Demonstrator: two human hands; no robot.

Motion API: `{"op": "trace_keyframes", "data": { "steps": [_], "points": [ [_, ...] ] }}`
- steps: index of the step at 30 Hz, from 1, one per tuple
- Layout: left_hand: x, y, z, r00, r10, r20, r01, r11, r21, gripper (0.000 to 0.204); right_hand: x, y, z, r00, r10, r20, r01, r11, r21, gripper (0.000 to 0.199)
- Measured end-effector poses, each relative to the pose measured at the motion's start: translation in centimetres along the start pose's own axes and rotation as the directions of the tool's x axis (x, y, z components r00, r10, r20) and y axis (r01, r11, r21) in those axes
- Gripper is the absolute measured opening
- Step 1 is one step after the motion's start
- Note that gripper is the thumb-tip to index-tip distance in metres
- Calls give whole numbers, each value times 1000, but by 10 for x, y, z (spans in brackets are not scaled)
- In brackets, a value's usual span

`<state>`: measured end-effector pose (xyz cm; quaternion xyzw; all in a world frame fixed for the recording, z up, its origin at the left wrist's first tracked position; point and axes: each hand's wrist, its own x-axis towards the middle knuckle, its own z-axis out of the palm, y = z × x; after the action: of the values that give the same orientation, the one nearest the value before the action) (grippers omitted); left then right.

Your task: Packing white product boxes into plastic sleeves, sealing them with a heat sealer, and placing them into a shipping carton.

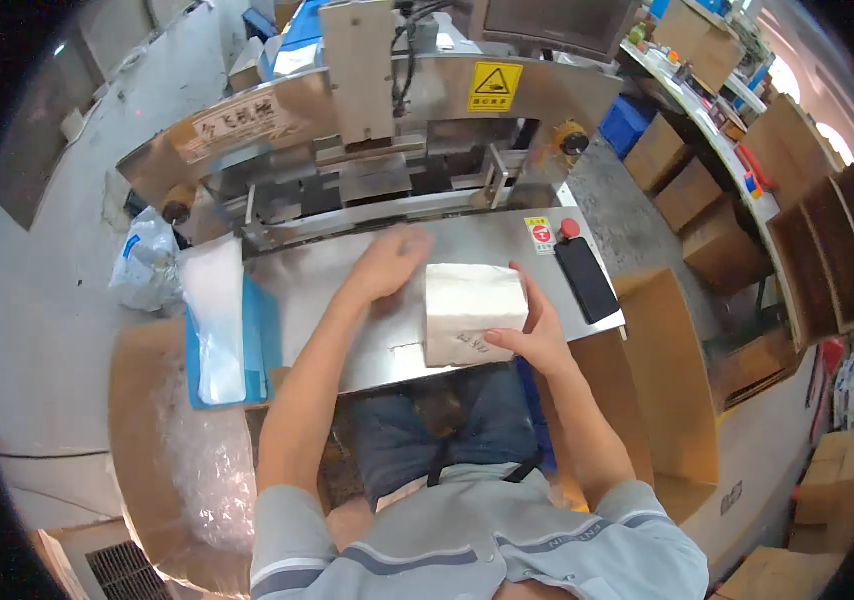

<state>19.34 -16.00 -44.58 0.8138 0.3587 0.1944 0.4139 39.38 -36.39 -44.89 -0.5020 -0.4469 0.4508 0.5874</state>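
A white block-shaped stack of tissues (467, 310), with faint marks on its front, stands at the near part of the metal work surface (347, 370). My right hand (532, 345) grips its right side, thumb across the front and fingers behind. To the upper left of the stack, my left hand (392, 262) hovers over the surface, apart from the tissues. Motion smears its fingers, so their grip does not show. Beyond both hands is the machine's metal mechanism (372, 180).
A blue holder (262, 335) with clear plastic bags (215, 320) sits at the left. At the right are a red button (569, 229) and a black phone (587, 280). Cardboard boxes flank me, the left box holding clear plastic film (209, 460). A warning sign (494, 87) marks the machine.
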Motion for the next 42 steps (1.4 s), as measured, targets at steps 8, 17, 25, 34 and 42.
{"op": "trace_keyframes", "data": {
  "steps": [8, 17, 25, 34, 42],
  "points": [
    [0, 37, 19, 857, -42, 513, 361, 759, -541, 56, -9, -5, -31, 1000, 20, -21, -21, 999, -33, 113],
    [23, -6, -42, 922, -218, -320, -212, 407, -889, 45, -10, 4, -32, 999, -19, -26, 19, 1000, 3, 112],
    [44, -23, -63, 849, -230, -475, -387, 341, -857, 31, -10, 2, -34, 1000, -7, -17, 7, 1000, 12, 113],
    [35, -48, -47, 881, -300, -367, -226, 414, -882, 12, -14, 1, -25, 1000, -6, -8, 6, 1000, 16, 111],
    [-128, 22, -40, 768, -276, -579, -41, 880, -473, 28, -5, 1, -33, 995, -12, -99, 16, 999, 32, 109]
  ]
}}
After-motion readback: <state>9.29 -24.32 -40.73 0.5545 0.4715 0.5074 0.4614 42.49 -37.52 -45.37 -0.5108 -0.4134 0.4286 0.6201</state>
